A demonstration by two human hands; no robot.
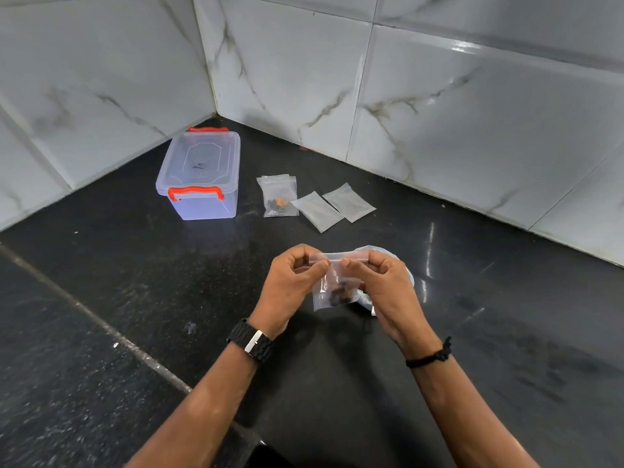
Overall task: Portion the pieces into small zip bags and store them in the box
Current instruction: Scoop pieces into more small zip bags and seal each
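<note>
A small clear zip bag point(332, 288) with dark pieces in its bottom hangs above the black counter. My left hand point(292, 282) pinches the left end of its zip strip, and my right hand point(388, 285) pinches the right end. Behind my right hand lies a larger clear bag point(403, 261), mostly hidden. At the back left stands the clear plastic box point(202, 177) with red latches, its lid on. Beside the box lies a filled zip bag point(277, 197) holding dark and orange pieces. Two empty zip bags point(317, 211) point(349, 201) lie to its right.
The black stone counter point(135, 298) meets white marble-look wall tiles point(439, 113) in a corner behind the box. A pale seam runs diagonally across the counter at the left. I wear a black watch on the left wrist and a black cord on the right.
</note>
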